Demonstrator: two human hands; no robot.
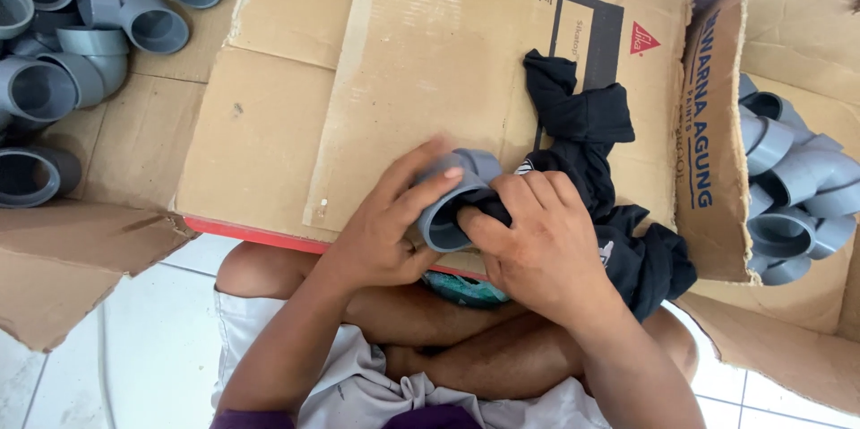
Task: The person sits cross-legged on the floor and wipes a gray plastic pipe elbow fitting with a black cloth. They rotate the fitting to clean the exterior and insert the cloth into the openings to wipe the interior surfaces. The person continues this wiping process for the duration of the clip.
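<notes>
Both hands are meeting at the near edge of the flat brown cardboard sheet (430,62) that I am using as a work surface. My left hand (385,223) is curling around the grey plastic pipe elbow (457,196), gripping it firmly. My right hand (537,245) is pinching the crumpled black cloth (596,160), pressing a fold into the elbow's opening. Left of the sheet, loose grey elbows (63,44) are lying piled; right of it, an open cardboard box (797,169) is holding more.
</notes>
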